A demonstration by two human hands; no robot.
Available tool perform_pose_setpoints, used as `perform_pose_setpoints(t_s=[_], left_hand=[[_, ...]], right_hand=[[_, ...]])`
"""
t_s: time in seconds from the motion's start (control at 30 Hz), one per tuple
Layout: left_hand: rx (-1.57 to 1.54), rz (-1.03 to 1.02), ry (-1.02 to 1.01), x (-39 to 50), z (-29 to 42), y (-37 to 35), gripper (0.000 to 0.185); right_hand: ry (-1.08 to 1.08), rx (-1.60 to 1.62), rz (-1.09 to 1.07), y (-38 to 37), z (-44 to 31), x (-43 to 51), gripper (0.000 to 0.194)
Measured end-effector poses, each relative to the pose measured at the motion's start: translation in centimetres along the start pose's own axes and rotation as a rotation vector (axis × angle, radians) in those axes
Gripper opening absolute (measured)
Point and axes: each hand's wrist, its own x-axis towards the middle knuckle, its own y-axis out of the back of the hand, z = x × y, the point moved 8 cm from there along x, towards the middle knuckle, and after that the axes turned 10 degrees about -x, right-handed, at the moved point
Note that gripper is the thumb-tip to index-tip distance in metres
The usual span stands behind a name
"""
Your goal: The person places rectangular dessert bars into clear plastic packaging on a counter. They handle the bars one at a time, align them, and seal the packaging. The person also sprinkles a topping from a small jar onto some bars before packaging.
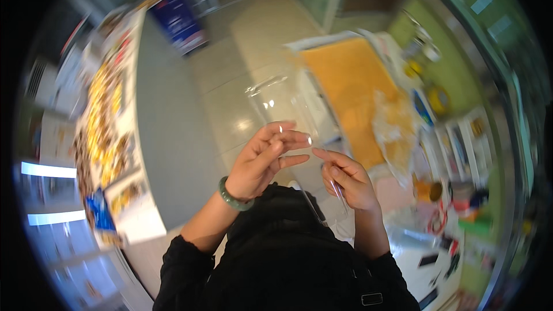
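A clear, glossy plastic sheet or thin box [276, 99] stretches in front of me over the tiled floor; its transparent edges make its exact shape hard to tell. My left hand [270, 151], with a green bangle at the wrist, lies against it with the fingers spread. Its right side edge is pinched between the thumb and fingers of my right hand [345, 177]. The clear plastic runs down past my right hand towards my black clothing.
At left stands a long white counter [151, 207] with yellow and brown packaged items [103, 116]. To the right are a table with an orange-yellow mat [350, 82], a crumpled clear bag [397, 147], and a cluttered white tabletop [402, 263]. A blue box-like stand [179, 21] stands ahead.
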Motion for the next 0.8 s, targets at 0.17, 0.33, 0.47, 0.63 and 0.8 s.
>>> perform_pose_setpoints(t_s=[0.17, 0.33, 0.47, 0.63, 0.8], left_hand=[[0.000, 0.385, -0.364, -7.5, 8.4, 5.6, 0.011], [0.085, 0.681, -0.693, -16.1, 15.3, 11.6, 0.024], [0.398, 0.761, -0.708, -24.4, 21.4, 17.0, 0.044], [1.596, 1.243, -0.199, -37.5, 26.8, 24.5, 0.065], [2.165, 1.126, 0.445, -44.0, 26.1, 31.4, 0.058]], right_hand=[[0.150, -0.574, -0.055, -7.0, 1.8, 9.1, 0.069], [0.292, -1.037, -0.324, -17.6, 5.3, 16.9, 0.091], [0.226, -0.981, -0.431, -23.4, 10.6, 23.3, 0.090], [0.001, -0.625, -0.438, -29.2, 16.6, 30.9, 0.087], [-0.092, -0.637, -0.586, -35.8, 20.2, 36.5, 0.087]])
